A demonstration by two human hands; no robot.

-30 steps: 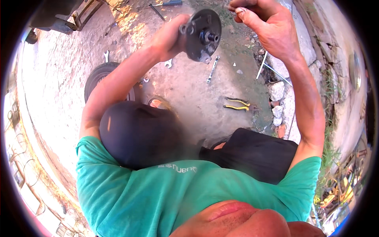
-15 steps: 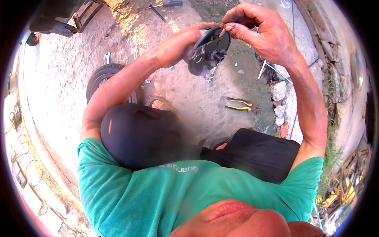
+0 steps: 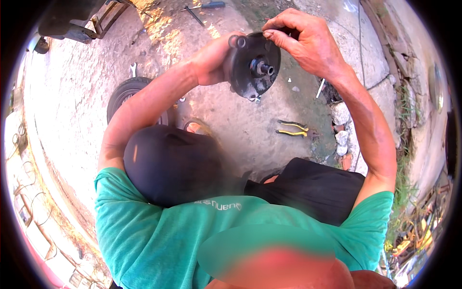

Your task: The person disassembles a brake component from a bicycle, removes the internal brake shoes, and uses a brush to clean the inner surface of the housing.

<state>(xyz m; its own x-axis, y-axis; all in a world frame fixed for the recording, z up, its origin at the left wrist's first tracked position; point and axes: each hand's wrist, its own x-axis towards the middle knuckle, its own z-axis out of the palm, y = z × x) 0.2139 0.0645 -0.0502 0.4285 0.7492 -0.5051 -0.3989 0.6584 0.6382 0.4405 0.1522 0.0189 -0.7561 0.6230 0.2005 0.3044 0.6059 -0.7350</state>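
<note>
A round black brake plate with a stub of shaft in its middle is held up before me, its dished face turned toward me. My left hand is closed on the plate's left side; most of its fingers are hidden behind it. At the plate's top right rim, my right hand has thumb and forefinger pinched together. Whether a small piece sits between those fingertips I cannot make out. Below the plate, on the ground, lie yellow-handled pliers.
A small wheel with a tyre lies beside my left forearm, with an open-ended wrench just beyond. Farther off lie a screwdriver and a dark rod. Stones line the right side near a wall.
The brake plate has turned from an oblique view to show its dished face and shaft. My right hand has shifted slightly left and down, its fingertips now at the rim.
</note>
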